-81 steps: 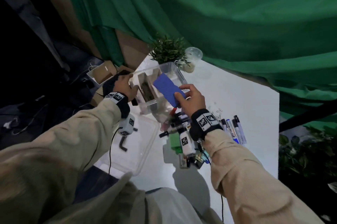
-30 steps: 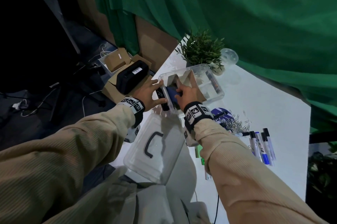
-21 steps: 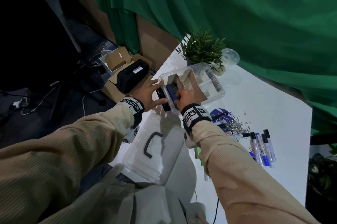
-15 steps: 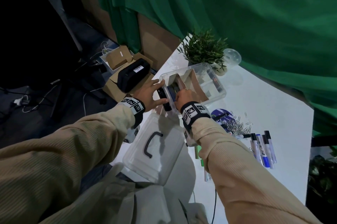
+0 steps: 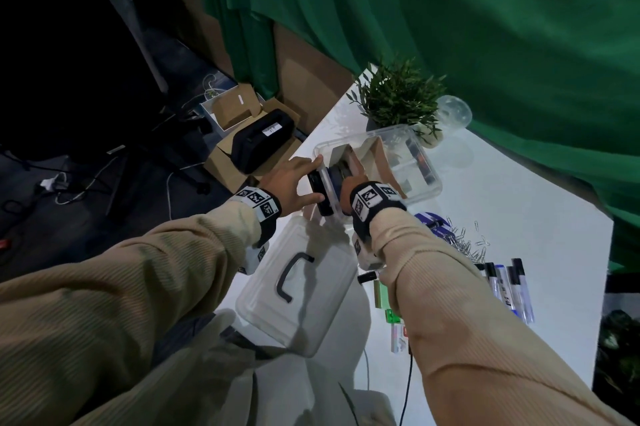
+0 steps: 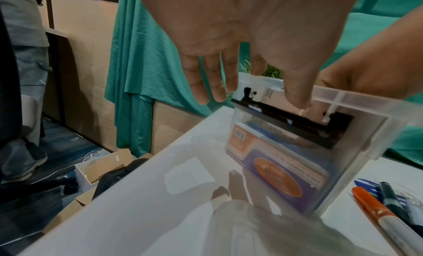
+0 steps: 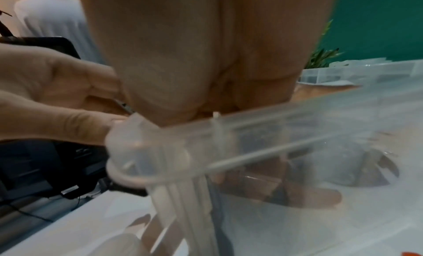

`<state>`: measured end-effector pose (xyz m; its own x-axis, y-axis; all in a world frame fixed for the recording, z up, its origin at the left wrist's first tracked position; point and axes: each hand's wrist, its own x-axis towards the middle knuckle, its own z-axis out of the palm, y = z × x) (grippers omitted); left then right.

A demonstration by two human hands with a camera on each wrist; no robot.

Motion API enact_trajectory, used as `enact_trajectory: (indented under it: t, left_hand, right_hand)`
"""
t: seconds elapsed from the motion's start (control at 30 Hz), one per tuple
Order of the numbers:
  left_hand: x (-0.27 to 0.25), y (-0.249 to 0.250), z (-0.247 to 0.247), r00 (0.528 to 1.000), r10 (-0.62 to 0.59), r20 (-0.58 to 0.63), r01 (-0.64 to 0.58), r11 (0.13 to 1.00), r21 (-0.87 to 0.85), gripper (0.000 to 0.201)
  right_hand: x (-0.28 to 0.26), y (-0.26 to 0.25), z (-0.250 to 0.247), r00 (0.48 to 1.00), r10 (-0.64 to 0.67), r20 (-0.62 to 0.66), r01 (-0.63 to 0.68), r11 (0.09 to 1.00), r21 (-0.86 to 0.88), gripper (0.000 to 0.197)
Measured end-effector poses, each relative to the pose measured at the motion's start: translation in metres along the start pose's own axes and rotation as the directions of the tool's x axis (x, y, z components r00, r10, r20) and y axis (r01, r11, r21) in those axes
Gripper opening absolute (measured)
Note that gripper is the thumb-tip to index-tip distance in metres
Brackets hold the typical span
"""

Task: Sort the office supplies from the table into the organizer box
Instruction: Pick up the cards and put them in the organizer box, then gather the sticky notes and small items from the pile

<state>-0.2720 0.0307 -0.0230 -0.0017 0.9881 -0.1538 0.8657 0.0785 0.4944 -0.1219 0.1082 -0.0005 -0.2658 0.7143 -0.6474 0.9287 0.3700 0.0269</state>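
Note:
The clear organizer box (image 5: 420,162) stands on the white table, with brown dividers inside. My left hand (image 5: 299,179) holds the box's near end, thumb on the rim (image 6: 297,99) above the black latch (image 6: 295,123). My right hand (image 5: 351,172) reaches down into the nearest compartment and holds the blue notepad (image 5: 333,173) upright against the end wall. An orange and purple pack (image 6: 277,167) shows through that wall. The right fingertips are hidden inside the box. Several markers (image 5: 509,285) and a heap of paper clips (image 5: 464,243) lie on the table to the right.
The box's clear lid (image 5: 301,290) with a black handle lies near the table's front edge. A potted plant (image 5: 398,96) stands behind the box. Green sticky pads (image 5: 384,294) sit under my right forearm. Cardboard boxes and a black case (image 5: 261,139) are on the floor to the left.
My right hand has carried the blue notepad from above the box down into the near compartment and sunk deeper. The left hand has stayed on the box's end.

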Motion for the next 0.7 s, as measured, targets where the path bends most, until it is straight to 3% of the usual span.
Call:
enact_trajectory:
  t: [0.07, 0.13, 0.2, 0.23, 0.3, 0.37, 0.47, 0.53, 0.63, 0.7]
  left_hand:
    - [0.0, 0.0, -0.001, 1.0, 0.006, 0.008, -0.006, 1.0, 0.005, 0.08]
    - [0.0, 0.0, -0.002, 1.0, 0.0, 0.021, 0.0, 1.0, 0.01, 0.079]
    - [0.001, 0.001, -0.004, 0.999, -0.002, 0.036, 0.001, 1.0, 0.024, 0.078]
    - [0.001, 0.003, -0.007, 0.999, -0.007, 0.046, 0.005, 0.999, 0.048, 0.077]
    - [0.001, 0.01, -0.012, 0.999, -0.017, 0.038, 0.012, 0.992, 0.129, 0.072]
    - [0.001, 0.028, -0.014, 0.997, 0.054, -0.055, -0.043, 0.982, 0.184, 0.06]
    - [-0.005, 0.074, -0.007, 0.935, 0.296, -0.197, -0.265, 0.949, 0.169, 0.041]
    - [-0.016, 0.107, 0.016, 0.872, 0.461, -0.162, -0.448, 0.887, 0.116, 0.03]
    - [-0.036, 0.146, 0.067, 0.835, 0.542, 0.093, -0.546, 0.838, 0.02, 0.019]
    - [-0.044, 0.158, 0.099, 0.848, 0.422, 0.32, -0.455, 0.89, 0.03, 0.025]
  right_hand:
    - [0.022, 0.009, 0.013, 0.998, -0.037, 0.047, 0.035, 0.999, 0.041, 0.013]
    - [-0.005, 0.016, 0.003, 0.994, -0.105, 0.038, 0.098, 0.984, 0.15, 0.017]
    - [-0.029, 0.027, -0.004, 0.976, -0.172, -0.135, 0.21, 0.91, 0.356, 0.031]
    - [-0.04, 0.035, -0.003, 0.958, -0.143, -0.25, 0.249, 0.848, 0.468, 0.035]
    - [-0.066, 0.055, 0.003, 0.874, -0.001, -0.486, 0.351, 0.693, 0.63, 0.038]
    - [-0.083, 0.087, 0.025, 0.799, 0.207, -0.565, 0.376, 0.561, 0.737, 0.037]
    - [-0.112, 0.13, 0.08, 0.779, 0.471, -0.414, 0.167, 0.481, 0.861, 0.027]
    - [-0.131, 0.149, 0.124, 0.797, 0.516, -0.315, -0.01, 0.533, 0.846, 0.024]
    - [-0.147, 0.166, 0.177, 0.829, 0.519, -0.208, -0.182, 0.602, 0.777, 0.02]
    - [-0.154, 0.172, 0.201, 0.837, 0.522, -0.166, -0.223, 0.601, 0.767, 0.014]
